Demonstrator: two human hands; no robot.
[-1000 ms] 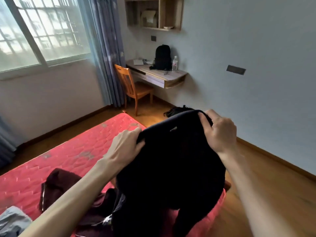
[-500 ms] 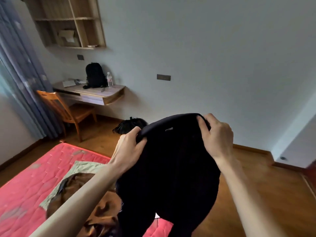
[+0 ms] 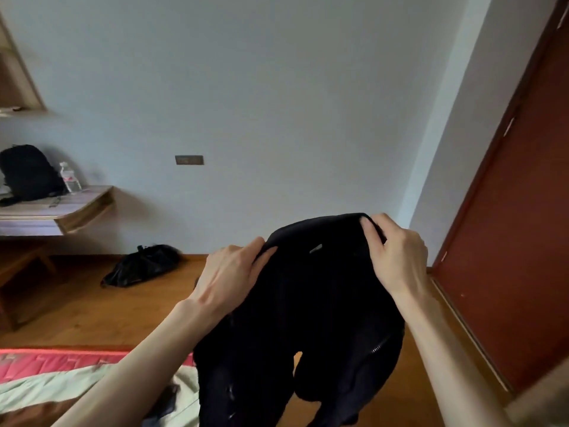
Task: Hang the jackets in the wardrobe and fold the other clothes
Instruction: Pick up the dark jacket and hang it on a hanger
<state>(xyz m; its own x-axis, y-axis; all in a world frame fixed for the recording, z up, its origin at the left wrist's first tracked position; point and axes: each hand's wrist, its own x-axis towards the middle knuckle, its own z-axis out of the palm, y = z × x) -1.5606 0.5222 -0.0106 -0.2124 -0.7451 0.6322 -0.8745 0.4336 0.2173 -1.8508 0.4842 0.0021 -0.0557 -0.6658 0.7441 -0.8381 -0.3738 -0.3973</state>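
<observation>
in the head view, the left hand (image 3: 229,274) is curled over the left side of the upper edge of a black jacket (image 3: 311,309), fabric being pinched between thumb and fingers. the right hand (image 3: 395,252) is closed over the right side of the same edge, its fingers hooked over the top fold. the jacket is held up in the air between both hands, in front of the body, and its lower part is left hanging down past the bottom of the frame; a small pale tag is seen near the top edge and a zip is seen low on the right side. a red mattress (image 3: 58,360) is seen at the lower left, just beside the hanging jacket, with a pale green garment (image 3: 55,386) and a brown garment (image 3: 34,412) lying on it. a black bag (image 3: 143,265) lies on the wooden floor (image 3: 92,309) near the wall. at the left, a table (image 3: 58,208) fixed to the wall carries a black backpack (image 3: 27,172) and a water bottle (image 3: 69,177) just beside it. a dark red door (image 3: 517,226) is seen at the right.
</observation>
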